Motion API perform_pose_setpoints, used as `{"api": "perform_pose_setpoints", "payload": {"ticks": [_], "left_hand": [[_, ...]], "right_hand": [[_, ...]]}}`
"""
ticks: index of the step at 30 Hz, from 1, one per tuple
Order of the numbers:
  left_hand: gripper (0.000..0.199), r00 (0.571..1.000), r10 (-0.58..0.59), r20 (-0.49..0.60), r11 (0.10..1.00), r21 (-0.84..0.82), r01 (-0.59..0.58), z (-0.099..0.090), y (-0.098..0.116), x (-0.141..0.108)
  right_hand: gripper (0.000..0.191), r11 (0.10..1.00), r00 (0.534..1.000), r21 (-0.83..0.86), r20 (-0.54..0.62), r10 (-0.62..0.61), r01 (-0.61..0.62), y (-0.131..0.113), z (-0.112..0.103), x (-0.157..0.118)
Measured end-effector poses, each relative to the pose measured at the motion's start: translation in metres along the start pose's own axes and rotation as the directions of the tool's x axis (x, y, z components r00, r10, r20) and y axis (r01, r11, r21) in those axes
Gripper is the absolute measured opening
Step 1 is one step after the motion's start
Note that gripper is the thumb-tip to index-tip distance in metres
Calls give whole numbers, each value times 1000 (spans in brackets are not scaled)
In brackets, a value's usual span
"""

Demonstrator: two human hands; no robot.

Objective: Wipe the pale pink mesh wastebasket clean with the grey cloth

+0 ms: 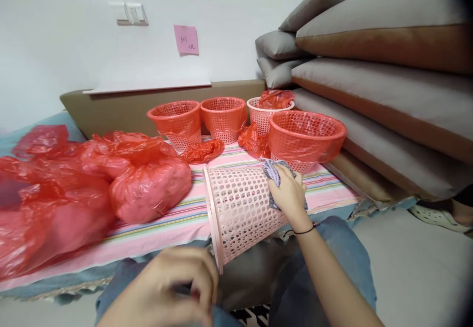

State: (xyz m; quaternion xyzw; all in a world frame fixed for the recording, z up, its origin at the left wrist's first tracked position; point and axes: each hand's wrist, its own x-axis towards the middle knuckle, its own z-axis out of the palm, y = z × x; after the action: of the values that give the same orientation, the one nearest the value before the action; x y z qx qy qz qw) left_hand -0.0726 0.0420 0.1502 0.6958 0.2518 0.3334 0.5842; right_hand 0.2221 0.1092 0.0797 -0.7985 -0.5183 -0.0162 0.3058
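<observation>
A pink perforated basket point(244, 204) lies on its side at the edge of the striped cloth cover, its rim facing left. My right hand point(288, 191) grips a grey-purple rag point(272, 174) and presses it against the basket's base end. Low in the view, my left hand point(181, 282) is blurred by motion, its fingers curled in front of the basket's rim and apart from it; whether it holds anything is unclear.
Behind stand a red-lined basket point(177, 115), another point(223, 115), a larger one point(306, 132) and a pink basket point(260, 117) with red plastic. Stuffed red bags point(148, 184) lie left. Grey-brown cushions point(384, 81) are stacked right. A crumpled red bag point(203, 150) lies centrally.
</observation>
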Motion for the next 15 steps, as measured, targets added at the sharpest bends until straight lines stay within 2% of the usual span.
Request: {"api": "perform_pose_setpoints", "payload": {"ticks": [2, 5, 8, 15], "left_hand": [[17, 1000, -28, 11, 1000, 9, 28, -3, -7, 18], [19, 990, -67, -121, 995, -85, 57, -7, -19, 37], [25, 966, -126, -226, 987, -127, 99, -10, -29, 46], [54, 908, -200, -369, 975, -168, 146, -26, -52, 62]], "right_hand": [[51, 1000, 1000, -16, 0, -4, 4, 1, 1, 1], [50, 999, 1000, -35, 3, -16, 16, 2, 2, 2], [49, 999, 1000, -40, 9, -27, 27, 2, 2, 4], [49, 998, 999, -56, 18, -33, 34, 1, 10, 18]]}}
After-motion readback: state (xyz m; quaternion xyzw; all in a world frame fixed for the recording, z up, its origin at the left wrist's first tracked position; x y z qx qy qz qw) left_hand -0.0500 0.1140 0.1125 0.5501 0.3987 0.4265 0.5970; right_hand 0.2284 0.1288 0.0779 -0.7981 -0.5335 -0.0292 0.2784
